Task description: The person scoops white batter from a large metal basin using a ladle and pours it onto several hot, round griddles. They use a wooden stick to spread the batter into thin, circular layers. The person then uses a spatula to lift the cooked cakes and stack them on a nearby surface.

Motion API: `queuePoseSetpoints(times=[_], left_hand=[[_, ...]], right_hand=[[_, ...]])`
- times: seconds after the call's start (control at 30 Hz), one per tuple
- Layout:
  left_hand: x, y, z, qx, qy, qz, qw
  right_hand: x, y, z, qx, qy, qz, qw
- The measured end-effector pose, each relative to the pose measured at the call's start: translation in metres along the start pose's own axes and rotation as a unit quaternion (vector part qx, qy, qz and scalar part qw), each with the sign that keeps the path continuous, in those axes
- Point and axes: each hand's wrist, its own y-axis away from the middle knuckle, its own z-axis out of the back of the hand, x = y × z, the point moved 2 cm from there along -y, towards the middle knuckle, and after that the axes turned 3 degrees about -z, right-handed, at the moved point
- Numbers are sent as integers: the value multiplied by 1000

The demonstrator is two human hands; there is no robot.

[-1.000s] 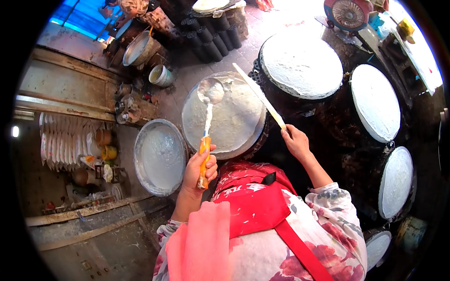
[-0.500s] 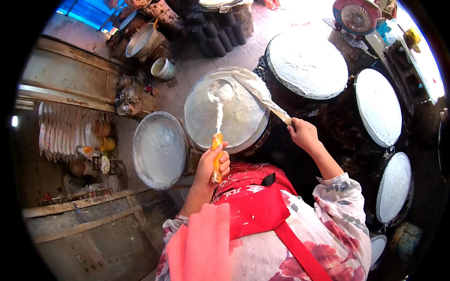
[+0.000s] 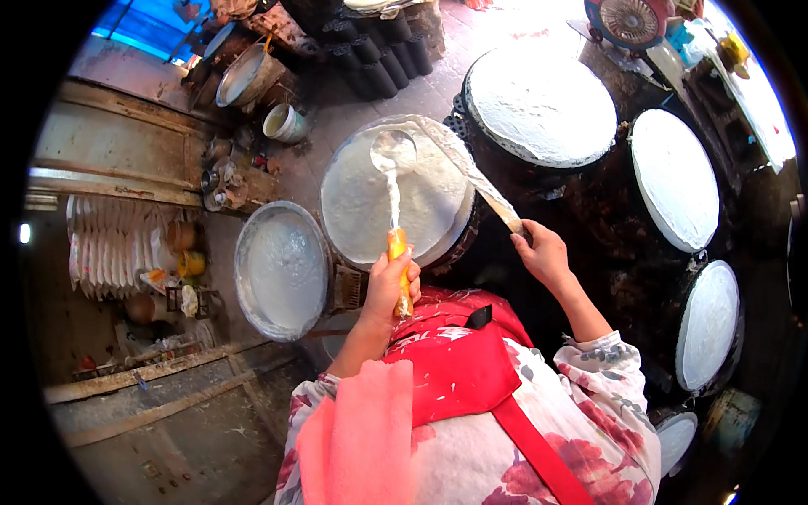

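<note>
Head camera, 1 view, looking steeply down from above the person's own chest and arms.

The fisheye lens sits close over the left hand (image 3: pixel 391 282) and the right hand (image 3: pixel 543 252), which enter from the lower edge and reach away from the camera toward the top of the picture. Beyond the hands the view takes in a round white steaming surface (image 3: pixel 362 202); farther right of the right hand, more round discs (image 3: pixel 673 177) bend along the dark rim. No second view overlaps it.
</note>
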Motion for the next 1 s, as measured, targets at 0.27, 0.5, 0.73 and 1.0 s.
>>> queuePoseSetpoints(times=[0.27, 0.5, 0.73, 1.0], left_hand=[[8, -1, 4, -45, -16, -13, 999], [-3, 7, 1, -28, 111, 22, 993], [-11, 14, 4, -3, 169, 31, 985], [-14, 25, 4, -19, 148, 35, 988]], right_hand=[[-1, 7, -22, -11, 40, 98, 994], [-19, 16, -16, -16, 144, 152, 978], [-17, 15, -10, -15, 181, 112, 977], [23, 15, -16, -35, 102, 120, 987]])
